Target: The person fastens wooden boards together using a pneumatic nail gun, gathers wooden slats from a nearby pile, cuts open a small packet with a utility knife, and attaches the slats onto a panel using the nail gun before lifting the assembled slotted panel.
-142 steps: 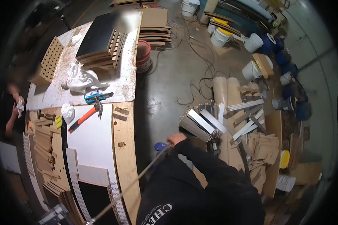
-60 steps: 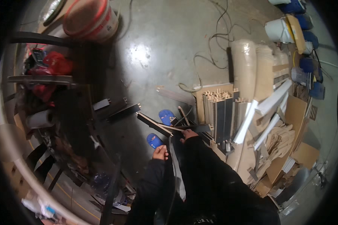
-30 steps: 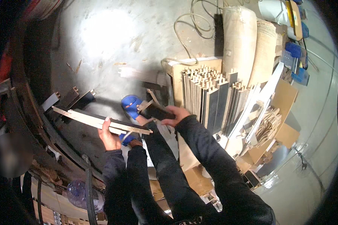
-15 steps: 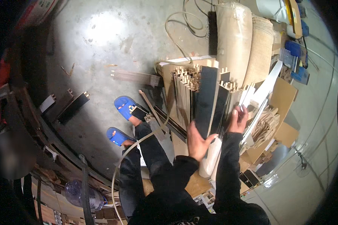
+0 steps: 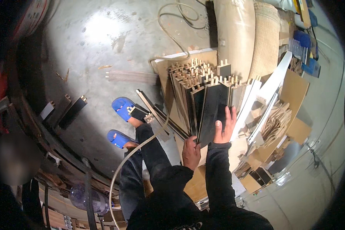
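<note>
The dark panel sits just right of centre in the frame, standing on edge at the near side of the row of upright panels, which are packed together with pale dowel pegs sticking from their top edges. Its long axis runs from the lower centre up toward the upper right, pegged end farthest from the person. The right hand lies flat against the panel's right face, fingers spread upward and thumb over the near edge, so its grip is a loose open-handed clasp on the panel. The left hand is lower and slightly left, curled at the panel's bottom corner; whether it is closed round the edge I cannot tell. Both hands are at the panel's near end, the right one higher along it. White boards lean just to the right.
</note>
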Demonstrator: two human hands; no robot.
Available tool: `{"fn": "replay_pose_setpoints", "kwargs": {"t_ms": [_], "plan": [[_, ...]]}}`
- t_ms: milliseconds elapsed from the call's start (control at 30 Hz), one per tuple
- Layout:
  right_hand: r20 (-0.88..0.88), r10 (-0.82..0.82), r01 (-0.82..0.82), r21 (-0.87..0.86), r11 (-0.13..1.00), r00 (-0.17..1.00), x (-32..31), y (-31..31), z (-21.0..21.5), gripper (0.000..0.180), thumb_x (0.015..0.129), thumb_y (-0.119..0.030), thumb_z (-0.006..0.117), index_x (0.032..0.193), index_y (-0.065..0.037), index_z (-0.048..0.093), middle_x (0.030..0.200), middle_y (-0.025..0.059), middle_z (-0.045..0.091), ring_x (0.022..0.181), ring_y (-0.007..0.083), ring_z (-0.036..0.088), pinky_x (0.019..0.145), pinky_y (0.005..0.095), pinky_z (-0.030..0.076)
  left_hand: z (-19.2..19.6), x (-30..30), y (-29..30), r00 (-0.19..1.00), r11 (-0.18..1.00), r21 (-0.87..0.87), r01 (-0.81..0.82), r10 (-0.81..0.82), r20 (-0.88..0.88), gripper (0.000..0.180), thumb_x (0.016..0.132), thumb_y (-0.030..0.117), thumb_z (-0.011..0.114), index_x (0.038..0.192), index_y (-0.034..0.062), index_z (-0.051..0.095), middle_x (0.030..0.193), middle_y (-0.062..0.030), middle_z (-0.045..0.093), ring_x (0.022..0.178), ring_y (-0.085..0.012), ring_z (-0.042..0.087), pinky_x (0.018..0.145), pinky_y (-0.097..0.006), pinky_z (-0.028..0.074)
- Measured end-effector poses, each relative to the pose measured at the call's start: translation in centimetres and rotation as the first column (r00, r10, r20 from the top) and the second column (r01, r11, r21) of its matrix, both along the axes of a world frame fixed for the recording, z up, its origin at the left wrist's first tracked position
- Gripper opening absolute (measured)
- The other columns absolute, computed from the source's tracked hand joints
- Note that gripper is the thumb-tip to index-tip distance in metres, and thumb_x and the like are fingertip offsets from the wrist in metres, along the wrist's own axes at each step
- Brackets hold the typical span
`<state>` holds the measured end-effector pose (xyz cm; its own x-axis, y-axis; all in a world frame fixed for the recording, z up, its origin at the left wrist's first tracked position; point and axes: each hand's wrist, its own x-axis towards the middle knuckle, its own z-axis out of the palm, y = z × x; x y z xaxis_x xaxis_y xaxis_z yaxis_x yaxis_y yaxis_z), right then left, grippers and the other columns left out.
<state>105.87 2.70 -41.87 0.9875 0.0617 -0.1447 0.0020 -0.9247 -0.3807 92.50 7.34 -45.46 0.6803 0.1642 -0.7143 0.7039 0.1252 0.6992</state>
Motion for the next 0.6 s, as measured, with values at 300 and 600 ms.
{"fn": "replay_pose_setpoints", "kwargs": {"t_ms": [300, 600], "plan": [[-0.373, -0.35, 0.439, 0.184, 0.88, 0.859, -8.3, 2.8, 1.0, 0.033, 0.08, -0.015, 0.054, 0.11, -0.001, 0.056, 0.119, 0.0191, 0.05, 0.111, 0.0277, 0.048, 0.095, 0.037, 0.036, -4.6, -2.4, 2.5, 0.992, 0.994, 0.045, 0.099, -0.102, 0.076, 0.015, 0.073, 0.005, 0.053, 0.084, 0.0085, 0.062, 0.082, -0.0135, 0.058, 0.081, -0.0334, 0.056, 0.07, -0.04, 0.046], [-0.791, -0.041, -0.338, -0.307, 0.89, 0.611, -9.1, 5.9, -13.6, 0.067, 0.067, -0.023, 0.072, 0.125, -0.005, 0.042, 0.128, 0.0155, 0.043, 0.118, 0.0313, 0.042, 0.099, 0.0381, 0.036, -18.1, -3.5, 16.9, 0.838, 0.557, 0.65, 0.517, -0.483, -0.254, 0.05, 0.072, 0.012, 0.053, 0.12, 0.0005, 0.046, 0.117, -0.0189, 0.047, 0.105, -0.0354, 0.046, 0.083, -0.044, 0.038]]}}
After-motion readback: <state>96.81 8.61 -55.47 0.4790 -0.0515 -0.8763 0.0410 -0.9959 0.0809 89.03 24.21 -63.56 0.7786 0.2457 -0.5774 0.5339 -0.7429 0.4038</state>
